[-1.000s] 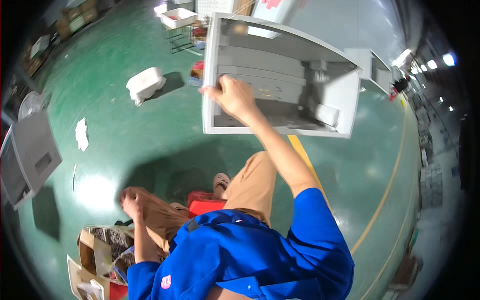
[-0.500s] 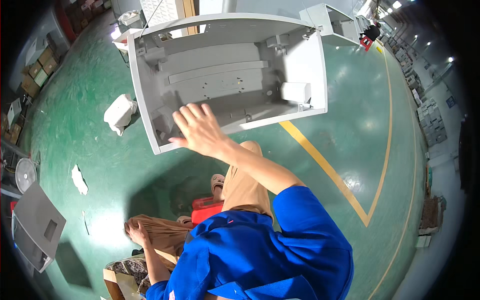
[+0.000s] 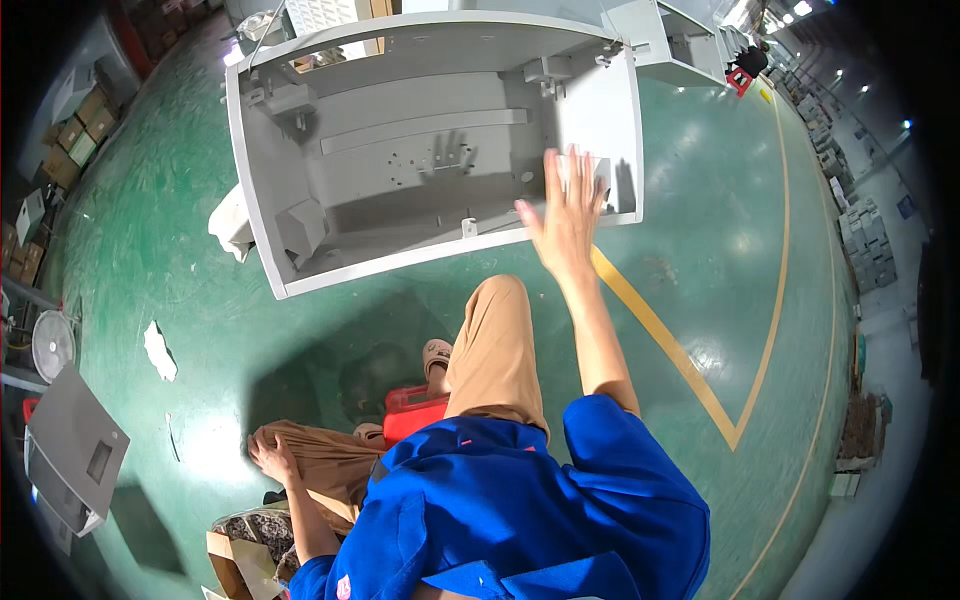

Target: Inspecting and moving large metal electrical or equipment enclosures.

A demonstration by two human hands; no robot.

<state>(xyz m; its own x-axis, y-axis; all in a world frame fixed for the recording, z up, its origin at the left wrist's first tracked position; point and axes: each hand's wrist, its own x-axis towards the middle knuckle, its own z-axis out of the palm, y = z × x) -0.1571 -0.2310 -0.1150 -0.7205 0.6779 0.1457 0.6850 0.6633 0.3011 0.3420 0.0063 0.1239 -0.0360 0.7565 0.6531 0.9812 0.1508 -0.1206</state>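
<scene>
In front of me stands a large light-grey metal cabinet (image 3: 262,235), its open side toward me. Brackets sit in its corners, a strip runs across its back panel, and small holes dot that panel. My right hand (image 3: 570,205) is at the cabinet's near right corner, fingers spread and slightly blurred, with nothing held. It covers part of the white corner bracket; whether it touches the metal I cannot tell. Low on the left, my left hand (image 3: 271,455) lies on my trouser knee (image 3: 320,455), fingers spread and bent over the cloth, holding nothing.
A red plastic item (image 3: 413,415) sits on the green floor beside my foot. At the left are a grey metal panel (image 3: 85,440), a fan (image 3: 52,345) and a white scrap (image 3: 158,350). An open cardboard box (image 3: 235,565) lies near my left side. Another cabinet (image 3: 660,45) stands behind.
My right hand has swung from the cabinet's left part to its near right corner. The cabinet appears slightly farther left and higher in view. My left hand has stayed on the knee.
</scene>
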